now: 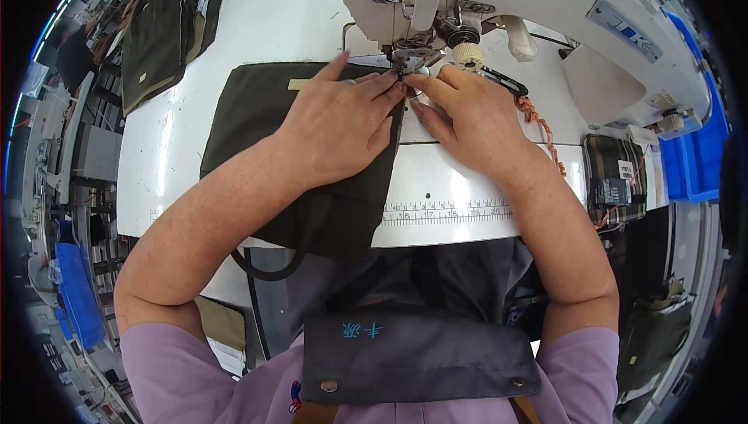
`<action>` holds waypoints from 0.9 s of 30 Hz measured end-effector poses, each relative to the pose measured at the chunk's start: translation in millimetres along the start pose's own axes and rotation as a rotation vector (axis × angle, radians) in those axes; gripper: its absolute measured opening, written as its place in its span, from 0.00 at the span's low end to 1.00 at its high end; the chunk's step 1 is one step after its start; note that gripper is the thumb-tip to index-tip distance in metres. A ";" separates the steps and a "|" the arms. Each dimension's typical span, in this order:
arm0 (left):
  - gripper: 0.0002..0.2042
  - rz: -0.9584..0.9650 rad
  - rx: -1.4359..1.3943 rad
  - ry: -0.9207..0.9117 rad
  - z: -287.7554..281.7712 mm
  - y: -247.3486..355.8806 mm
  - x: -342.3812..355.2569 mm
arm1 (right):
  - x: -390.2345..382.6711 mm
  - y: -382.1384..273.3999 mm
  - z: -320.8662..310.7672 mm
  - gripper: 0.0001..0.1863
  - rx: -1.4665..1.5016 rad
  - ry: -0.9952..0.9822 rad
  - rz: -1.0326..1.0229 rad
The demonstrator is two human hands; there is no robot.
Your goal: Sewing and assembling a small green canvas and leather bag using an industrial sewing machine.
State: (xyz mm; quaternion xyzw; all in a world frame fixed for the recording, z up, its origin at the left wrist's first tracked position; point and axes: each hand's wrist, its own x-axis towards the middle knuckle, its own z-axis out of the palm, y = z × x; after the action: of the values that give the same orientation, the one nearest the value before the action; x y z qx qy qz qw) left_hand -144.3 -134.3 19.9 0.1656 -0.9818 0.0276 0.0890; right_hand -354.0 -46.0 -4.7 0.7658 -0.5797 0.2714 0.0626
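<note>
The dark olive bag panel (253, 116) lies on the left of the white sewing table (167, 155), its far right corner at the presser foot (400, 64); the fingers hide whether the corner is under it. The left hand (339, 124) rests palm down on the cloth, fingers extended and spread, closed on nothing. The right hand (477, 122) curves in from the right, index finger and thumb at the edge; whether they pinch it cannot be told.

Good handling here probably means light, even pressure, the edge kept straight and flat, and fingertips clear of the needle, which they nearly meet. The handle loop (269, 274) droops over the table's near edge and could drag or catch.

The sewing machine (538, 0) overhangs the far side, limiting room. Black thread snips (505, 81) and an orange cord (548, 130) lie just beside the right hand; a plaid bundle (598, 161) and a blue bin (692, 167) stand farther right.
</note>
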 end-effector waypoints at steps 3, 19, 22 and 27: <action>0.21 -0.100 -0.181 0.102 7.4 5.3 -11.4 | -0.1 -0.8 0.3 0.12 -0.018 0.018 -0.006; 0.20 -0.296 -0.226 0.127 17.6 26.0 -6.2 | 1.7 -2.5 -1.3 0.13 -0.010 -0.009 0.002; 0.20 -0.308 -0.214 0.139 20.0 27.3 -5.1 | 0.6 -2.0 -1.9 0.12 -0.008 -0.014 0.003; 0.20 -0.313 -0.207 0.118 23.1 28.8 -5.2 | -0.2 -1.1 -1.1 0.12 -0.016 -0.006 0.001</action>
State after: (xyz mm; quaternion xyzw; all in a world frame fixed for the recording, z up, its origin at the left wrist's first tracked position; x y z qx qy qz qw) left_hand -152.8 -107.4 -4.5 0.3041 -0.9348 -0.0782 0.1662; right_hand -353.4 -45.0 -3.6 0.7659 -0.5822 0.2647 0.0668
